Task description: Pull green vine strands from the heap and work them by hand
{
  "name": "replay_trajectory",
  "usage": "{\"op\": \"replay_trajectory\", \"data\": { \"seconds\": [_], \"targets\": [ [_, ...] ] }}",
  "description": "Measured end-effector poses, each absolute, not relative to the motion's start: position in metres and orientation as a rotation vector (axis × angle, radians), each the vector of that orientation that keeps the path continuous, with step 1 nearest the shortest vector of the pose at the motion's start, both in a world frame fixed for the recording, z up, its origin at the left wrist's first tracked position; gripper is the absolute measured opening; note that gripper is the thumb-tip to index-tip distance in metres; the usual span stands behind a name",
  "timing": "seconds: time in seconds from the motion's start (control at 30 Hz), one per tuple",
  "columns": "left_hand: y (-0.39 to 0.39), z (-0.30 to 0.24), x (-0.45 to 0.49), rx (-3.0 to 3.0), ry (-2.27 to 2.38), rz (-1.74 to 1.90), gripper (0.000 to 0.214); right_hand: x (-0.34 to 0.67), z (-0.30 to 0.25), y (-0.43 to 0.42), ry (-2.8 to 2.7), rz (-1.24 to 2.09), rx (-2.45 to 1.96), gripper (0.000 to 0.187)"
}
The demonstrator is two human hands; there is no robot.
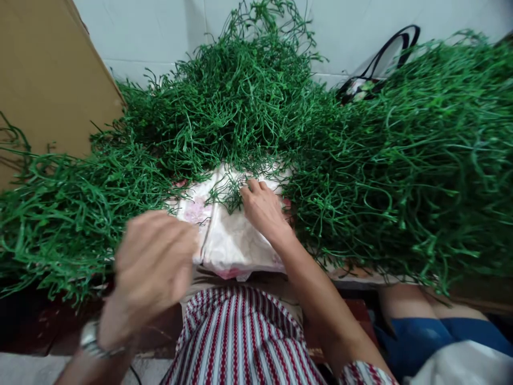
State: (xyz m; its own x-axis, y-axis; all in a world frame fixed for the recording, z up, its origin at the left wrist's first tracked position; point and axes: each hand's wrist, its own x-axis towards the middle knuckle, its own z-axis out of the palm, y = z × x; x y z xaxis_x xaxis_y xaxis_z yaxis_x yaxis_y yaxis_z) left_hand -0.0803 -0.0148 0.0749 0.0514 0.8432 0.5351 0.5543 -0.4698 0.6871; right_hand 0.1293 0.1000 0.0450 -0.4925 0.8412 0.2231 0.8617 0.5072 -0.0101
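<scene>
My right hand is low over a pale floral cloth, its fingers curled together on the edge of a small bunch of green plastic stems. Its fingertips are partly hidden. Nearer to me and to the left, my left hand is raised above the front edge of the cloth, smeared by motion. Whether it holds anything does not show. Large heaps of the same thin green stems surround the cloth: a left heap, a back heap and a right heap.
A tall cardboard panel stands at the back left. Behind the heaps is a pale tiled wall, with a black-handled bag before it. Another person's legs in blue shorts are at the lower right.
</scene>
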Motion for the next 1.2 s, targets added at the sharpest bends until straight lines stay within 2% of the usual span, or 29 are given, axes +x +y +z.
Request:
{"op": "replay_trajectory", "data": {
  "seconds": [0.1, 0.27, 0.43, 0.6, 0.67, 0.8, 1.0, 1.07, 1.2],
  "targets": [
    [-0.007, 0.042, -0.041, 2.517, 1.44, 1.071, 0.031, 0.136, 0.043, 0.092, -2.536, -0.101, -1.364, 0.016],
    [0.01, 0.004, -0.02, 2.361, 1.777, 0.954, 0.035, 0.155, 0.039, 0.054, -2.408, 0.102, -1.054, 0.017],
    [0.011, 0.002, -0.014, 2.283, 1.636, 1.072, 0.034, 0.164, 0.036, 0.025, -2.252, 0.3, -0.85, 0.013],
    [0.009, 0.011, -0.023, 2.102, 1.601, 1.582, 0.028, 0.174, 0.037, 0.014, -2.268, 0.407, -0.663, 0.017],
    [0.011, 0.023, -0.024, 2.2, 1.518, 1.608, 0.033, 0.178, 0.035, 0.012, -2.328, 0.399, -0.601, 0.018],
    [0.022, 0.057, -0.011, 2.569, 1.157, 1.27, 0.038, 0.179, 0.03, 0.006, -2.502, 0.325, -0.453, 0.017],
    [0.033, 0.08, 0.004, 2.854, 0.829, 0.38, 0.018, 0.185, 0.031, 0.0, -2.581, 0.217, -0.408, 0.016],
    [0.031, 0.078, 0.0, 2.801, 0.84, 0.331, 0.021, 0.19, 0.031, 0.0, -2.538, 0.234, -0.438, 0.017],
    [0.019, 0.075, -0.006, 2.657, 0.948, 0.508, 0.018, 0.197, 0.032, -0.006, -2.414, 0.33, -0.473, 0.024]
  ]
}}
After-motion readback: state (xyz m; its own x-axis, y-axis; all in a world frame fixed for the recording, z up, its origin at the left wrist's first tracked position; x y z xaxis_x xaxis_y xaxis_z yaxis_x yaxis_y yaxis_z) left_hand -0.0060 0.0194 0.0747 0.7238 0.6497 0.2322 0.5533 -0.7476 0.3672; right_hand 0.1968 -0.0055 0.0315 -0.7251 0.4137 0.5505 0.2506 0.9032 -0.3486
